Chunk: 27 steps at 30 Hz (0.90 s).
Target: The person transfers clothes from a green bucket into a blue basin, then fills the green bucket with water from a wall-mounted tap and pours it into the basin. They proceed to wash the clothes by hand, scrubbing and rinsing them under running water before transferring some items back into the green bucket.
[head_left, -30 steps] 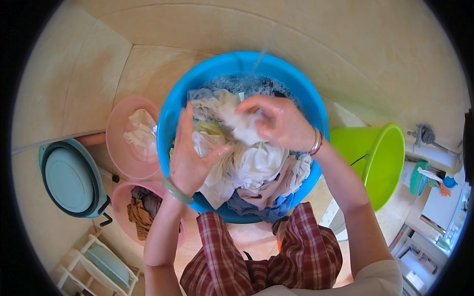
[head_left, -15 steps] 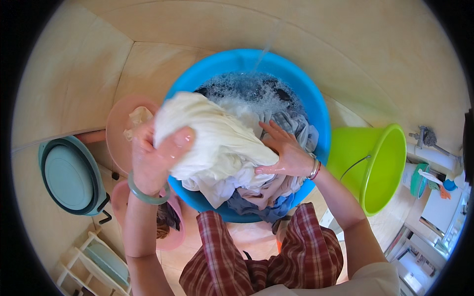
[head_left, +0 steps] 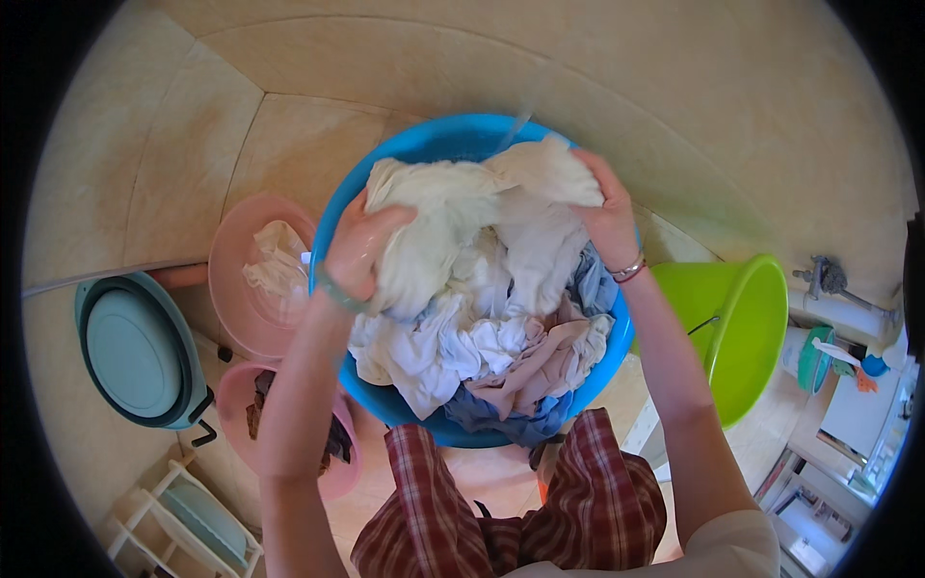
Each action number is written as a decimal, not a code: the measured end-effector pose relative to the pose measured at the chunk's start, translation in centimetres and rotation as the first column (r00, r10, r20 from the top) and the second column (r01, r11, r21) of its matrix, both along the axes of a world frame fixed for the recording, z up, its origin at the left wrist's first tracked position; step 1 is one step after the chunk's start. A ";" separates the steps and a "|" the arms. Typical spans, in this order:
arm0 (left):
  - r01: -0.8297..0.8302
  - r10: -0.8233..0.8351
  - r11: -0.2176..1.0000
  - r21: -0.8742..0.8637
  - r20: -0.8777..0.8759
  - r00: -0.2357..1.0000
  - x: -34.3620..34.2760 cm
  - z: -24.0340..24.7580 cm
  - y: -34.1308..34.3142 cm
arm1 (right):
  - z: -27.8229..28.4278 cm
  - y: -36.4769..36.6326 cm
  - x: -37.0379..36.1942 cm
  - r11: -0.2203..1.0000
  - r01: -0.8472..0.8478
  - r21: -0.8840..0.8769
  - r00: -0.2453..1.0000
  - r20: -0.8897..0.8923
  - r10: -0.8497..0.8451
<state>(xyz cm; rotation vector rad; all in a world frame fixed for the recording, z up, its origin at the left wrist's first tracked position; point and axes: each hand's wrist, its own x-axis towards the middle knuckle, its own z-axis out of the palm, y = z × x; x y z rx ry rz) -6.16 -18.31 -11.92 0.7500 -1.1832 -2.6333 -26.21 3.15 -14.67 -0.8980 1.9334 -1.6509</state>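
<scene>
A white cloth garment (head_left: pixel 438 207) is stretched between my two hands over the far part of a large blue basin (head_left: pixel 424 140). My left hand (head_left: pixel 364 246) grips its left end, and my right hand (head_left: pixel 605 217) is closed on the right end near the rim. Below the garment lies a wet heap of laundry: white cloth (head_left: pixel 434 342), a dusty-pink piece (head_left: pixel 540 361) and a blue-grey piece (head_left: pixel 511 419) at the near side. A thin stream of water (head_left: pixel 520 120) falls at the far rim. The raised garment hides most of the water surface.
Left of the blue basin stand a pink basin (head_left: pixel 231 279) with pale cloth and another pink basin (head_left: pixel 342 462) with dark cloth. A teal collapsible basin (head_left: pixel 140 347) leans at far left, above a white rack (head_left: pixel 145 501). To the right is a lime-green bucket (head_left: pixel 761 328).
The white garment has gone from bunched at the left to spread across the far side. My right hand moved up and right to grip it; my left hand moved right and slightly up.
</scene>
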 end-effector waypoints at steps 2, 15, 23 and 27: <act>-0.040 0.044 0.997 -0.062 0.066 0.997 -1.9 -2.8 0.3 | -3.1 0.8 -1.2 0.956 -0.091 0.277 0.904 -0.379 0.196; 0.337 0.216 0.706 -0.623 0.642 0.736 -7.4 -14.6 1.0 | -9.2 -5.5 4.5 0.535 -0.006 0.845 0.863 -0.265 0.429; -0.047 0.154 0.971 -0.234 0.464 0.873 -7.4 -15.4 1.5 | -11.9 -6.0 2.7 0.767 0.003 0.641 0.951 -0.240 0.197; -0.486 0.419 0.844 0.228 0.285 0.862 -5.2 -11.6 3.6 | -2.3 -5.2 5.8 0.986 -0.118 0.117 0.914 -0.375 0.154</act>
